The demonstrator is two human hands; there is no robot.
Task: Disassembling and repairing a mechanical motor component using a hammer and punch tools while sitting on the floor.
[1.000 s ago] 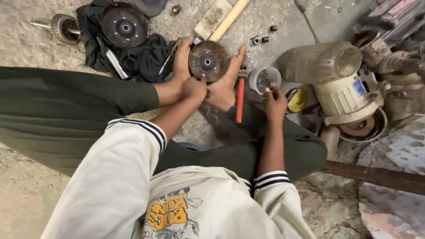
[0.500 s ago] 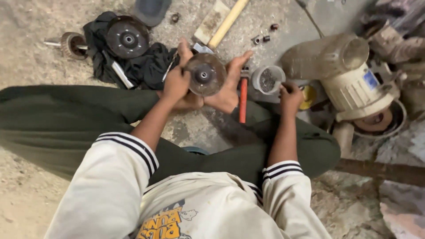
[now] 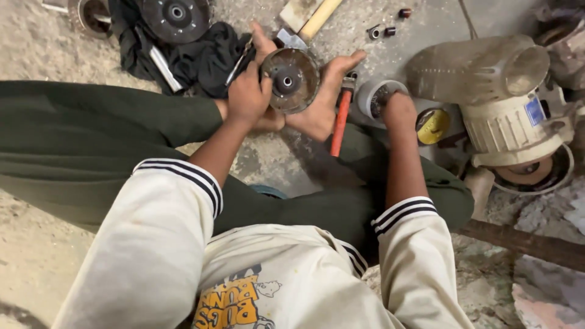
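A round, rusty metal disc [image 3: 289,79] with a centre hole stands tilted on the ground in front of me. My left hand [image 3: 247,97] grips its left rim. A bare foot [image 3: 323,113] from my green trouser leg props its right side. My right hand [image 3: 399,109] reaches down into a small white round tub [image 3: 367,97], and its fingertips are hidden inside. A red-handled tool [image 3: 340,122] lies between the disc and the tub.
A dusty electric motor [image 3: 487,79] lies at the right, with a yellow round part [image 3: 432,125] beside it. A black cloth [image 3: 201,58] holds a dark disc [image 3: 177,13] and small tools. A wooden-handled hammer [image 3: 317,15], small nuts [image 3: 384,30] and a rusty bar [image 3: 524,244] lie around.
My left hand has shifted from below the disc onto its left rim. My right hand has gone from the tub's edge down into it.
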